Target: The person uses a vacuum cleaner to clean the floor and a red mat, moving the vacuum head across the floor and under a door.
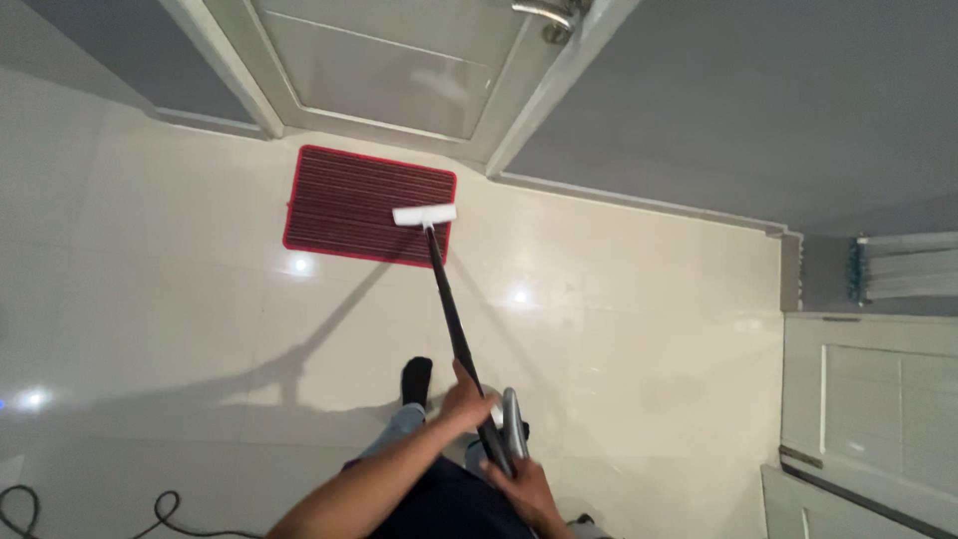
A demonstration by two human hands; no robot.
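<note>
Both hands, left hand (467,401) and right hand (521,486), wrapped around vacuum wand (454,324); keep white floor head (424,215) flat on red mat (367,205), strokes slow

My left grip (467,399) sits higher on the wand (451,314), my right grip (519,484) just below and behind it. Ahead of both grips, the wand's head (424,215) rests on the mat's (349,200) right part. The mat lies on the floor (649,329) before the door (399,70). A cable (30,509) lies far left of my grips; a cabinet (878,399) stands to their right.
</note>
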